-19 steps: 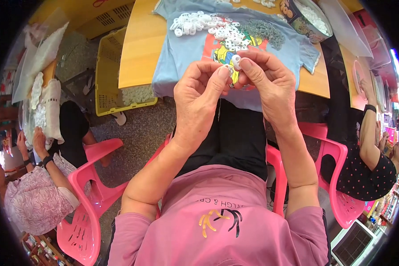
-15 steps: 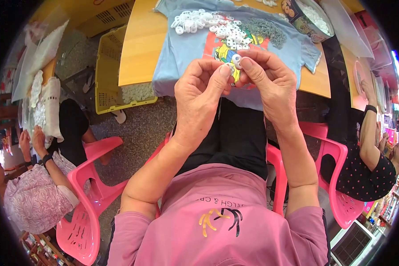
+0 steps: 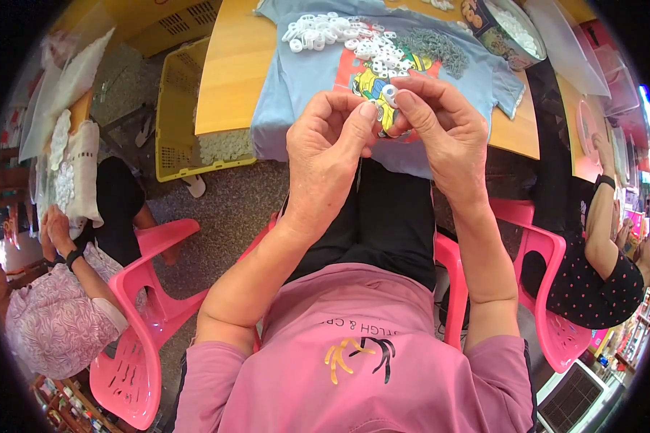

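Note:
My left hand [image 3: 332, 148] and my right hand [image 3: 440, 126] meet above my lap, fingertips pinched together on a small white ring part [image 3: 390, 94]. Just beyond them a light blue T-shirt [image 3: 303, 79] with a colourful print lies spread over a wooden table [image 3: 227, 68]. On the shirt sit a heap of white ring parts [image 3: 339, 36] and a pile of small grey metal pieces [image 3: 440, 50].
A round tin [image 3: 502, 29] with white pieces stands at the table's far right. A yellow plastic crate [image 3: 180, 108] sits on the floor to the left. Pink plastic chairs [image 3: 141, 317] flank me, with a seated person on each side.
My hands stay pinched on the small white part, with only slight finger movement; nothing else has shifted.

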Tool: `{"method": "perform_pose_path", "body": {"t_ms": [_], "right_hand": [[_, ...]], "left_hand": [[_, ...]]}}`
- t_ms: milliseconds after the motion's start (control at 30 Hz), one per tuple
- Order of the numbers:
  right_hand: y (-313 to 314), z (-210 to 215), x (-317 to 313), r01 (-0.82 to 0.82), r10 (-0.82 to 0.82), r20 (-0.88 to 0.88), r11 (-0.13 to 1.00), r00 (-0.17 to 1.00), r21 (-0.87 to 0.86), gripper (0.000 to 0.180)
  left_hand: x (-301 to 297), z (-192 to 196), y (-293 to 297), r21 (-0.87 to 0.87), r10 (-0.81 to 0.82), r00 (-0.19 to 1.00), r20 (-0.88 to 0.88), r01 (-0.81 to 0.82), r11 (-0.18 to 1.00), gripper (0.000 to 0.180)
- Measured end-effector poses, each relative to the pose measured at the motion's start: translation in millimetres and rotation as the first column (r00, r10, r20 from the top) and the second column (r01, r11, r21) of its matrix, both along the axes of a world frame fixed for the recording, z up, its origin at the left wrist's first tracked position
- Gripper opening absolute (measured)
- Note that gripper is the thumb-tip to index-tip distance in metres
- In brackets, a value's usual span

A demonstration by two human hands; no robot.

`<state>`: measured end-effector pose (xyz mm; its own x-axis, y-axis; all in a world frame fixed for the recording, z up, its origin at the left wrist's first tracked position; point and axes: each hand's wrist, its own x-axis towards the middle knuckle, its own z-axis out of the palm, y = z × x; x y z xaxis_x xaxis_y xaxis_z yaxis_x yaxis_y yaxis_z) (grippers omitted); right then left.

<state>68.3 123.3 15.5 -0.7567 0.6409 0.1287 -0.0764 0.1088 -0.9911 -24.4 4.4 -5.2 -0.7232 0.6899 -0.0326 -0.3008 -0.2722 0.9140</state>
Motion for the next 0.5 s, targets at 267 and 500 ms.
{"method": "perform_pose_path", "body": {"t_ms": [267,500], "right_hand": [[-4.5,-4.4,-2.8,0.014,-0.015,-0.046,1.000,0.999,-0.007,0.020],[-4.4,-3.0,-5.3,0.040,-0.037,-0.053,0.998,0.998,0.049,0.020]], "left_hand": [[0.7,0.4,0.5,-0.011,0.012,1.000,-0.021,-0.012,1.000,0.014],[0.2,-0.5,1.1,-0.006,0.013,1.000,0.009,-0.013,1.000,0.014]]}}
